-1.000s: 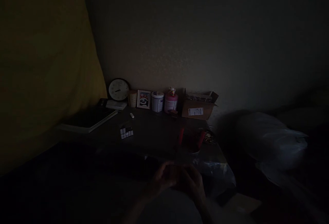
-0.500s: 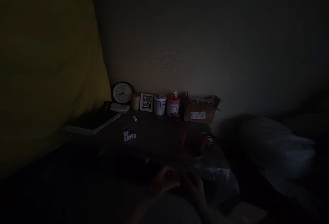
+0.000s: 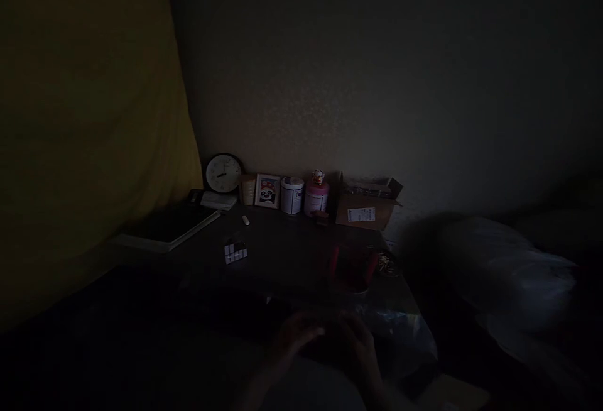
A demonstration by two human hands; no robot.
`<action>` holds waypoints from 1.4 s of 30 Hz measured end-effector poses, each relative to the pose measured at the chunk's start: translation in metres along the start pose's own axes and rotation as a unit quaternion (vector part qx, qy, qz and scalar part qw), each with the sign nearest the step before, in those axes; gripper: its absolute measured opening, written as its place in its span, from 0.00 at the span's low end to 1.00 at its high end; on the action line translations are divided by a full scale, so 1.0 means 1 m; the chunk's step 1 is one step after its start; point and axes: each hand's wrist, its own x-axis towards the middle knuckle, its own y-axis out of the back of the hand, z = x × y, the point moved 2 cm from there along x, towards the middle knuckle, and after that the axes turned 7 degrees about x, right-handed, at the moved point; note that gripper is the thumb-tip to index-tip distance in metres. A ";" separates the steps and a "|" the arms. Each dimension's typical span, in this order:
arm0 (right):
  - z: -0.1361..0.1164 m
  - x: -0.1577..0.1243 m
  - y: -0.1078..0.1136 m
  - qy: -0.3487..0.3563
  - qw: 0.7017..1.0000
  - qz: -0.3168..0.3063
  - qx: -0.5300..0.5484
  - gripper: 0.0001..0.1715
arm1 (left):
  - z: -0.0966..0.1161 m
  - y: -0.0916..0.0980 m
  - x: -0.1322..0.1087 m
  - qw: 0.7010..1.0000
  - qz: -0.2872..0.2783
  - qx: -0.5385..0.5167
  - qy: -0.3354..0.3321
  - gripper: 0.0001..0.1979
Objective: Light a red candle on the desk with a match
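- Yellow curtain point(image 3: 80, 122): fills the 9 to 11 o'clock side; dim light throughout.
- Desk point(image 3: 282, 254): dark top running from centre toward 6 o'clock, set against the wall.
- Pale bundle point(image 3: 499, 266): at 4 o'clock, off the desk's right end; material unclear.
- Tablet point(image 3: 164, 225): flat at the desk's 9 o'clock end.
- Cardboard box point(image 3: 367, 207): open flaps, white label, back edge toward 2 o'clock of the desk.
- Back row left of the box: clock point(image 3: 223, 173), framed panda picture point(image 3: 267, 190), white tub point(image 3: 292, 194), pink jar point(image 3: 316, 196) with a small figure on top.
- Puzzle cube point(image 3: 235, 252): mid-desk, well apart from my hands.
- Red-handled items point(image 3: 351, 266): upright in a holder, just beyond my hands at 12 o'clock.
- My left hand point(image 3: 294, 335) and right hand point(image 3: 360, 345): close together at 6 o'clock, near edge of desk, fingers curled around something dark between them; too dark to name it, and I cannot tell whether either grip is clenched.
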 end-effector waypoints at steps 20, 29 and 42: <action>-0.015 -0.006 -0.008 0.061 0.991 0.022 -0.119 0.21 | 0.002 -0.002 0.001 0.997 -0.010 -0.073 -0.013 0.15; -0.018 -0.010 -0.010 0.062 0.990 0.008 -0.129 0.19 | -0.004 0.003 0.003 0.997 -0.010 -0.067 -0.036 0.17; -0.021 -0.009 -0.013 0.068 0.991 0.005 -0.118 0.18 | -0.001 0.003 0.003 0.998 -0.010 -0.033 -0.047 0.16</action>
